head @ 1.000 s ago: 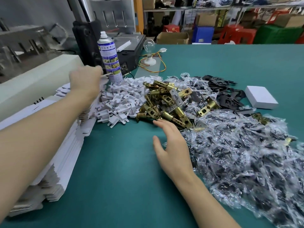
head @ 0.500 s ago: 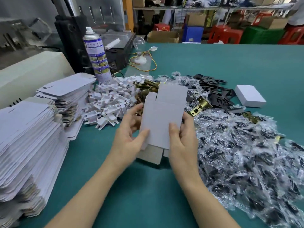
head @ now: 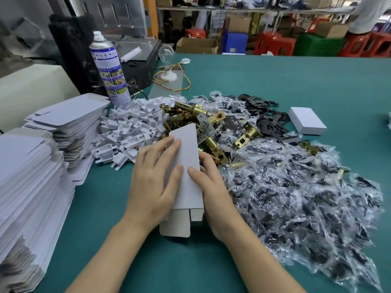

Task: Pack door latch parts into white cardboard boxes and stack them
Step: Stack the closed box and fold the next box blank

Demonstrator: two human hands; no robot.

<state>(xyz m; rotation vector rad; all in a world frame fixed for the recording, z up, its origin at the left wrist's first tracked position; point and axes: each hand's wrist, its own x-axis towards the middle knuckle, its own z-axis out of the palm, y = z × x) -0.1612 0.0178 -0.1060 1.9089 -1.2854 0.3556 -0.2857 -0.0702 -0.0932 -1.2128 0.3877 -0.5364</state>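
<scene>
We have the white cardboard box (head: 188,153) low over the green table (head: 127,261), straight in front of us and at the near edge of the pile of brass latches (head: 186,117); we cannot tell whether it rests on the table. Our left hand (head: 152,182) lies over its left side, fingers nearly straight and pressed flat on the top face. Our right hand (head: 213,193) grips the right edge, thumb on the face and fingers curled round the side. The box looks thin and very light, stiff across its panels but ready to bend at the creases, so we judge it best held by the long side edges. The loose end flaps (head: 174,226) pointing toward us would likely fold under any pull, and too hard a squeeze could crush the walls. The latches are probably heavy and hard for their size, with slick metal barrels; we would take one mid-barrel. Once loaded, the box may need a hand underneath.
</scene>
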